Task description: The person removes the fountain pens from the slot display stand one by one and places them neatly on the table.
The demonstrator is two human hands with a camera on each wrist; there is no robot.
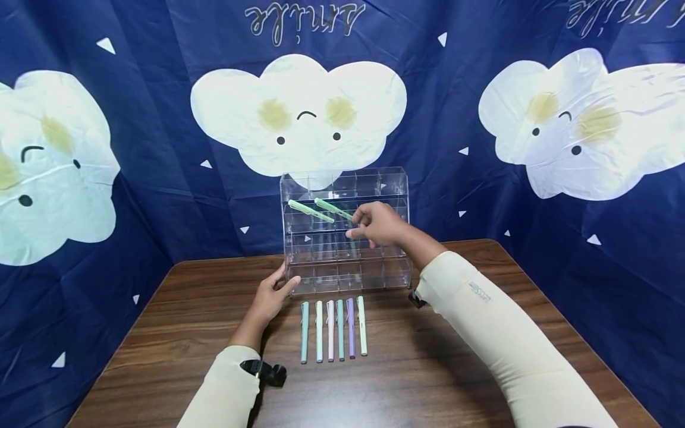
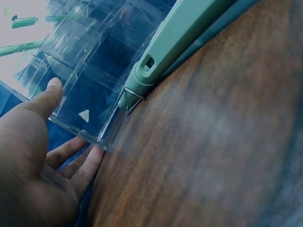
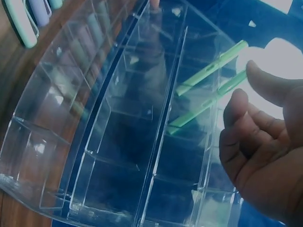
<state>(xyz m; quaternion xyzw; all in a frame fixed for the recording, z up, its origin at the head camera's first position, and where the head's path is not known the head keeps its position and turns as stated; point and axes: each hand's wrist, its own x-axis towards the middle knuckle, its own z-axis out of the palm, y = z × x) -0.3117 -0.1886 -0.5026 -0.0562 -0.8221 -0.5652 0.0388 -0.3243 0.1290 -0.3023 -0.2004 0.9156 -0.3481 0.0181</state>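
A clear acrylic display rack (image 1: 348, 276) with tiered compartments stands on the table. At its lower left end, my left hand (image 1: 271, 297) grips the side, thumb in front and fingers behind; the left wrist view shows this hand (image 2: 52, 156) close up. Two light green pens lie slanted in an upper tier, a left pen (image 1: 310, 211) and a right pen (image 1: 329, 206). Beside the right pen hovers my right hand (image 1: 380, 224), fingers loosely bent. In the right wrist view nothing shows between the thumb and forefinger of this hand (image 3: 265, 127).
Several capped pens lie in a row before the rack, among them a teal pen (image 1: 304, 333), a purple pen (image 1: 351, 330) and a pale green pen (image 1: 362, 327). A blue curtain (image 1: 439, 119) with white clouds hangs behind the wooden table (image 1: 407, 368).
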